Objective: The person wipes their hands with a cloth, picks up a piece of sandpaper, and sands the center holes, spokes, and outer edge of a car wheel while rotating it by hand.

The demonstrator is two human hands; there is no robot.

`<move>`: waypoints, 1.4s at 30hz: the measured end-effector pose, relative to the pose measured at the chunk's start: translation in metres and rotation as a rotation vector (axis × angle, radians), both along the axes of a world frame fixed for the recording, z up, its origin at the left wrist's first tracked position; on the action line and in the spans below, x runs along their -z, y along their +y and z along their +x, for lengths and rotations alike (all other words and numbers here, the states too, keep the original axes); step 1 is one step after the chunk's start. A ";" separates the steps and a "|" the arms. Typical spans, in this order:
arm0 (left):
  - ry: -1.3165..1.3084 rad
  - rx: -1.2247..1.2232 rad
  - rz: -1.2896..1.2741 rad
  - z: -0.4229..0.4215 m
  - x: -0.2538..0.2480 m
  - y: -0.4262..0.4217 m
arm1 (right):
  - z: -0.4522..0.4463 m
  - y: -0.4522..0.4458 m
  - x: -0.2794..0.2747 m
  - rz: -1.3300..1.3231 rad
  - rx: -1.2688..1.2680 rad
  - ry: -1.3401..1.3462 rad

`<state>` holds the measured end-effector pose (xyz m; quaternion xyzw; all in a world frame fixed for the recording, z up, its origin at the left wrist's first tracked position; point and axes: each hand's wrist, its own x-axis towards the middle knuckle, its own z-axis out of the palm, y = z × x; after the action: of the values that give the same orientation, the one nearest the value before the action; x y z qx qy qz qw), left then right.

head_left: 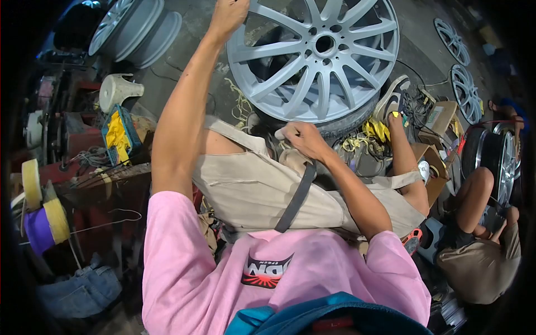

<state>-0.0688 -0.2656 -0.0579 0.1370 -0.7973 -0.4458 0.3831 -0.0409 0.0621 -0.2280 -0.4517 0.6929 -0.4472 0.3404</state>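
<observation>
- The left hand [231,15] is cut off by the top edge at the wheel's upper-left rim; its fingers are mostly out of sight, so whether it grips the rim cannot be told.
- The right hand [304,138] is just below the wheel's near edge, fingers curled in; whether they pinch anything, or touch the rim, is unclear.
- The wheel [325,46], top centre, lies face up, its far edge cropped; its spokes hide most of what is beneath.
- Dark corners swallow the outer clutter, and a blue cap [335,315] covers part of the pink shirt [296,251].
- The wheel is matte pale grey, round, with slim spokes fanning from a hub with a dark centre hole; a black rubber tyre [349,125] shows under its near side.
- Beige cloth shorts [268,192] carry a flat dark strap [298,195]. A pale stool [118,92] is near a mesh basket [132,125] holding yellow material [117,137].
- Bare floor [195,84] shows left of the wheel, past the left forearm; on the near right, a shoe [392,100], yellow scraps [377,129] and cables [413,109] crowd its edge.
- Another person [480,262] sits well apart, lower right.
</observation>
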 end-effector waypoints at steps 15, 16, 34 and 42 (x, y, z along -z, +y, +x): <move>-0.121 -0.140 -0.159 -0.015 0.013 -0.055 | -0.004 -0.035 -0.032 -0.318 0.277 0.613; -0.136 -0.152 -0.144 -0.019 0.018 -0.063 | 0.001 -0.040 -0.027 -0.312 0.288 0.602; -0.184 -0.327 -0.272 -0.016 0.008 -0.059 | 0.010 0.003 -0.013 -0.236 0.120 0.311; -0.127 -0.398 -0.359 -0.015 0.009 -0.060 | 0.020 -0.072 -0.040 -0.287 0.126 0.422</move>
<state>-0.0842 -0.3259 -0.0672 0.2485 -0.8435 -0.2039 0.4304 -0.0207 -0.0100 -0.1884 -0.5345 0.7050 -0.4569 0.0921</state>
